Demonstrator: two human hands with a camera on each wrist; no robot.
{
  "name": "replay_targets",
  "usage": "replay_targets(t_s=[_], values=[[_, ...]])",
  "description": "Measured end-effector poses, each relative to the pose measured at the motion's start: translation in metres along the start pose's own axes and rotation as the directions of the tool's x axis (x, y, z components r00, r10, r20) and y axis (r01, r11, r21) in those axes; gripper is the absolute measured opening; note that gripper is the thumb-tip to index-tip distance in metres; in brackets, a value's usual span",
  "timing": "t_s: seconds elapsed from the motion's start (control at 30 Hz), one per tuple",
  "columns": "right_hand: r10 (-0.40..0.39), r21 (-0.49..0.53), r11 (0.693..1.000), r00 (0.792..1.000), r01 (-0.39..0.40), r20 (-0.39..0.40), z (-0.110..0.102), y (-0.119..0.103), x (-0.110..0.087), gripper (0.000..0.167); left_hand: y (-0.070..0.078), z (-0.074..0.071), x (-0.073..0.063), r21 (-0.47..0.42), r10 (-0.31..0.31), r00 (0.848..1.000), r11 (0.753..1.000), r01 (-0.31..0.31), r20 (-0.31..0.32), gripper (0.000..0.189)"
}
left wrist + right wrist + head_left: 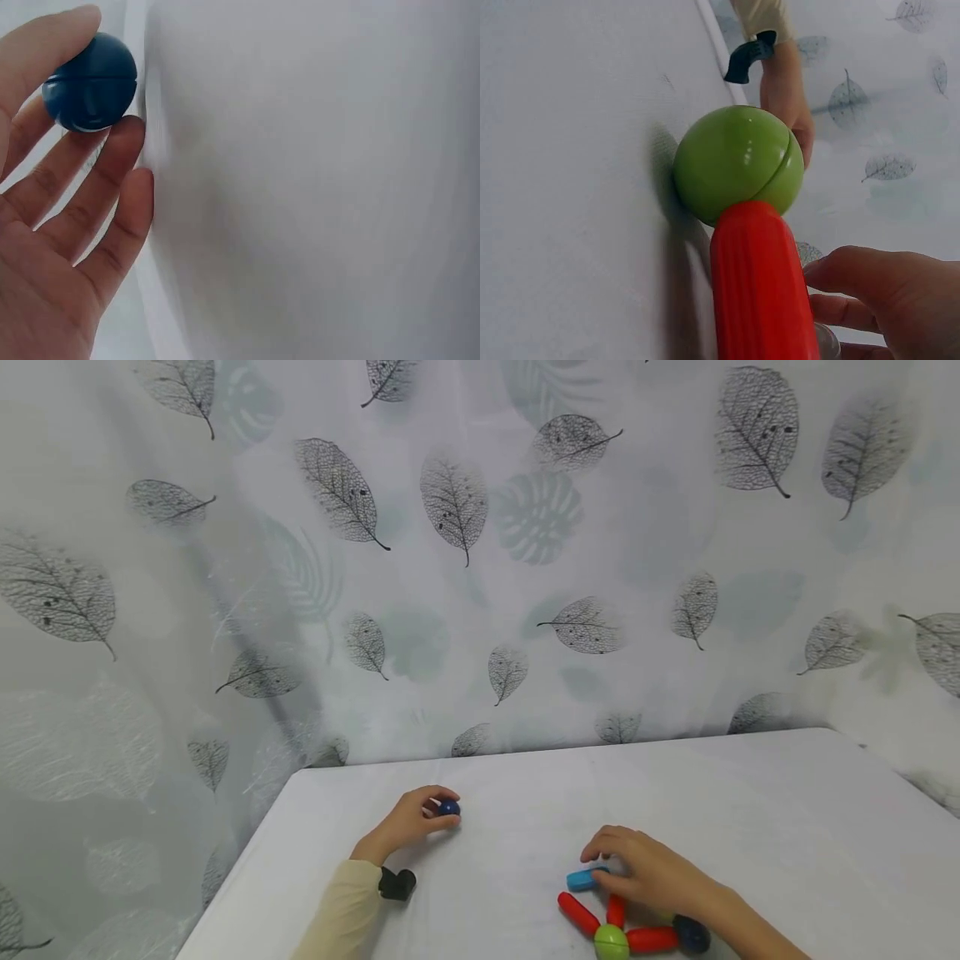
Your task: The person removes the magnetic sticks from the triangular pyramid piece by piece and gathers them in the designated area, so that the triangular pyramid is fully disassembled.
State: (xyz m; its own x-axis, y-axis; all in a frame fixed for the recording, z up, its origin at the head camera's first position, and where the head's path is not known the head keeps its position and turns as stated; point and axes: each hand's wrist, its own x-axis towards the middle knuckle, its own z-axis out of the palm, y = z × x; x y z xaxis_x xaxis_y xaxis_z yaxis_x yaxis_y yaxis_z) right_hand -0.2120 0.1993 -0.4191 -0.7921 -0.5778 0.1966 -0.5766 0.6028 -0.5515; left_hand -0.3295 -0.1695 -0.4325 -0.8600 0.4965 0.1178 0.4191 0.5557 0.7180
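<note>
My left hand (pixel 411 816) pinches a dark blue ball (pixel 91 84) between thumb and fingers, and a seam runs round the ball. Over at the right, my right hand (pixel 645 867) arches over a light blue rod (pixel 581 881) on the table, its thumb overlapping the rod's right end. I cannot tell whether those fingers grip the rod. Just nearer than it lies a joined figure: a green ball (pixel 611 942) with red rods (pixel 577 913) fanning out, one reaching a dark ball (pixel 692 935). The green ball and a red rod (pixel 759 285) partly block the right wrist view.
Both hands work over a white table (pixel 495 843). Behind its far edge hangs a pale curtain (pixel 480 610) printed with leaves. A black strap with a small device (pixel 397 884) sits at the left wrist, by a beige sleeve (pixel 341 910).
</note>
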Motion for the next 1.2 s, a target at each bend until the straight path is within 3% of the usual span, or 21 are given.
replay_targets(t_s=[0.13, 0.3, 0.5, 0.67, 0.77, 1.2], values=[[0.045, 0.003, 0.999, 0.999, -0.045, 0.011, -0.005, 0.000, 0.000, 0.016, -0.007, -0.008, -0.003, 0.012, -0.022, 0.996, 1.000, 0.023, -0.092, 0.036], [0.076, -0.006, 0.997, 0.995, -0.076, 0.057, -0.010, 0.001, -0.001, 0.016, -0.015, -0.016, -0.007, 0.005, -0.089, 0.966, 0.996, 0.093, -0.243, 0.036], [0.093, 0.043, 0.994, 0.992, -0.097, 0.084, -0.016, 0.006, -0.003, 0.018, -0.022, -0.020, -0.006, 0.050, -0.061, 0.950, 0.996, 0.080, -0.308, 0.036], [0.080, 0.112, 0.989, 0.992, -0.091, 0.097, -0.019, 0.010, -0.004, 0.021, -0.023, -0.021, -0.004, 0.095, -0.087, 0.941, 0.988, 0.125, -0.328, 0.035], [0.080, 0.136, 0.986, 0.991, -0.094, 0.107, -0.019, 0.011, -0.004, 0.022, -0.024, -0.021, -0.004, 0.115, -0.103, 0.943, 0.983, 0.146, -0.317, 0.034], [0.087, 0.159, 0.982, 0.989, -0.106, 0.122, -0.017, 0.014, -0.007, 0.023, -0.024, -0.017, -0.008, 0.031, -0.131, 0.945, 0.989, 0.147, -0.299, 0.060]])
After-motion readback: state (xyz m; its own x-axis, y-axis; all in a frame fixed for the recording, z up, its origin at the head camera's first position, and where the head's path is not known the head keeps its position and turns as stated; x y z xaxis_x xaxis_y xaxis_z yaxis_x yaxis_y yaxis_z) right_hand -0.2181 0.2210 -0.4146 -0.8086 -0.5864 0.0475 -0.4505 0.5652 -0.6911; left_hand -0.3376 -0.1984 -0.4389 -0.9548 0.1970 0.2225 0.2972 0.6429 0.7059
